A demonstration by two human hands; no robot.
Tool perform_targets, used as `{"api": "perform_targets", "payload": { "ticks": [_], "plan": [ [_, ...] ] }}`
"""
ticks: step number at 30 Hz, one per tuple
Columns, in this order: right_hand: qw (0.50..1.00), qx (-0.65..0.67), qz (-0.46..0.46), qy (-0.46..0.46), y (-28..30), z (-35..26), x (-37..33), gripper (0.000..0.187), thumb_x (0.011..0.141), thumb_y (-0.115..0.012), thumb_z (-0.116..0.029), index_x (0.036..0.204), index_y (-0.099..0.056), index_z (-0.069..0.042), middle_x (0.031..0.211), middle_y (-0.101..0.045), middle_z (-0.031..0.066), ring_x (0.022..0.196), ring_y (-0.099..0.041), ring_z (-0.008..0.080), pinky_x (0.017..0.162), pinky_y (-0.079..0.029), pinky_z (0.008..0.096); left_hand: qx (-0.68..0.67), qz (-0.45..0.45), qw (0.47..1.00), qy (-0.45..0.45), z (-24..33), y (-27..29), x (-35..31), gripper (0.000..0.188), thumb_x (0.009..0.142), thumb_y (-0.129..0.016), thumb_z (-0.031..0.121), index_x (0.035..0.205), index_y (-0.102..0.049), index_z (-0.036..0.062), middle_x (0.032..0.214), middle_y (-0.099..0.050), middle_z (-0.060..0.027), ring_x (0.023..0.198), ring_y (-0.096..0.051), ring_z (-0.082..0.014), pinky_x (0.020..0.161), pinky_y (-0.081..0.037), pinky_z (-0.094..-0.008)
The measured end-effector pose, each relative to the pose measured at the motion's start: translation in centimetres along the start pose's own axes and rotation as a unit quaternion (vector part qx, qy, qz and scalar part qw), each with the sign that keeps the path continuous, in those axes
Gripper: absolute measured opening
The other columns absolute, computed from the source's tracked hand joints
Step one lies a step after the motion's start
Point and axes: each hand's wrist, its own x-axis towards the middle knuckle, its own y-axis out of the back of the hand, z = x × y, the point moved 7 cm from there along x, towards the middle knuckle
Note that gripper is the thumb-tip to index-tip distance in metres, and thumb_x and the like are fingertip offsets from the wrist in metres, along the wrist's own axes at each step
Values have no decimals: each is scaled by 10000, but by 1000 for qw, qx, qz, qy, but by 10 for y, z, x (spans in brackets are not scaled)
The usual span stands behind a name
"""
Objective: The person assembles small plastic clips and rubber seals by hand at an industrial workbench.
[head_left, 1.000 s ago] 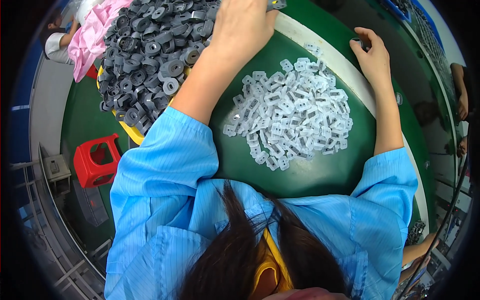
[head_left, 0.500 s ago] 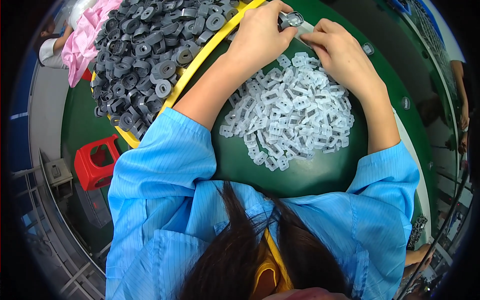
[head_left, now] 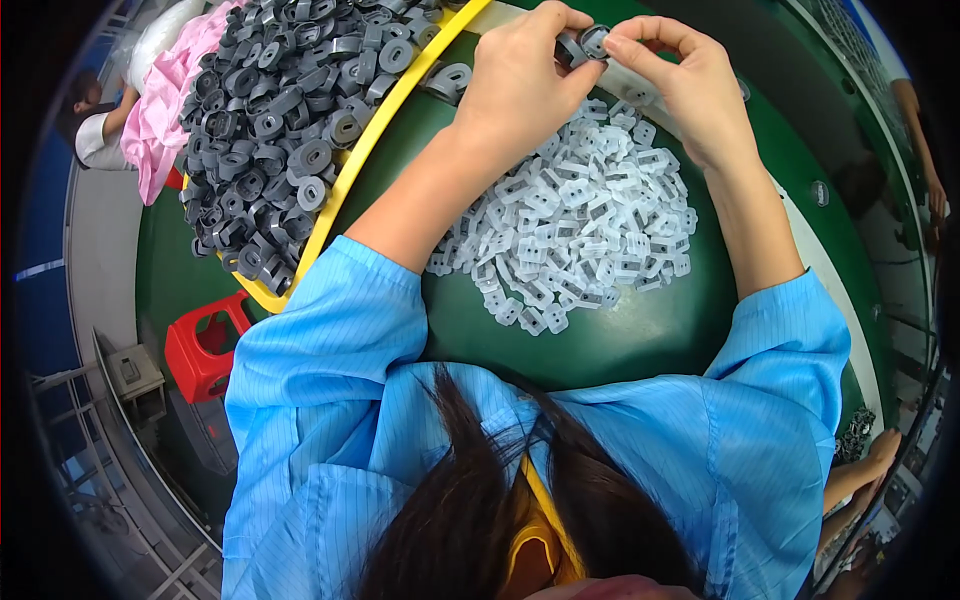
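Observation:
Past the far side of the white pile, my left hand (head_left: 522, 85) is closed on a small dark grey plastic part (head_left: 568, 50). A shiny round piece (head_left: 594, 41) sits at the right end of that part. My right hand (head_left: 692, 90) pinches at this end, thumb and fingertips touching the round piece. Whether anything else is between the right fingertips is hidden. Beneath and between my forearms lies a heap of small translucent white plastic pieces (head_left: 580, 225) with slots and holes, on a green table (head_left: 640, 335).
Left of my left arm is a yellow-rimmed tray (head_left: 365, 165) heaped with dark grey plastic parts (head_left: 265, 140). A loose grey ring part (head_left: 450, 80) lies beside its rim. Small round pieces (head_left: 820, 192) rest on the green belt at right. A red stool (head_left: 205, 345) stands at left; other people are at both sides.
My right hand has moved up and left, from beside the white strip to the held part. The left hand keeps its hold on the part. The whole view has shifted slightly.

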Motion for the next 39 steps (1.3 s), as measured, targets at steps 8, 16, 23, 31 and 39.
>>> {"api": "perform_targets", "payload": {
  "ticks": [8, 16, 23, 31, 39],
  "plan": [
    [988, 137, 59, -44, -12, -2, -12, 165, 841, -719, -155, 939, -702, -25, 877, -664, 23, 837, -570, 81, 747, -420, 221, -9, 36, 998, -57, 0, 1, -1, 316, 741, -789, 87, 997, -637, -18, 822, -664, -84, 673, -666, -141, 605, -575, -260],
    [997, -42, 43, 37, 0, -12, -3, 255, 807, -757, -214, 969, -701, -25, 955, -667, 30, 813, -591, 90, 696, -473, 244, -34, 25, 997, -68, 0, -2, -3, 292, 746, -768, 42, 1003, -637, -7, 847, -667, -92, 729, -670, -174, 643, -584, -277],
    [991, 87, -85, -52, -1, -1, 0, 199, 860, -694, -91, 1021, -676, 23, 841, -685, 66, 703, -624, 87, 656, -513, 207, 4, -40, 991, -129, 12, -6, -2, 311, 764, -753, 31, 1046, -627, 1, 941, -666, -96, 807, -682, -178, 704, -564, -272],
    [974, 149, -105, -134, -2, -3, -6, 263, 835, -690, -35, 1073, -619, 51, 890, -682, 110, 769, -680, 137, 692, -557, 213, -382, -183, 899, 114, -20, -18, 1, 333, 847, -708, 93, 1145, -617, -23, 943, -686, -74, 857, -667, -117, 762, -544, -251],
    [974, -177, 79, 117, -5, -42, -18, 248, 748, -674, -99, 977, -655, -8, 812, -686, 92, 694, -672, 145, 666, -543, 282, -530, -189, 789, 248, -29, -24, -4, 374, 869, -693, 101, 1212, -589, -3, 987, -667, -85, 879, -657, -139, 852, -532, -250]
  ]
}}
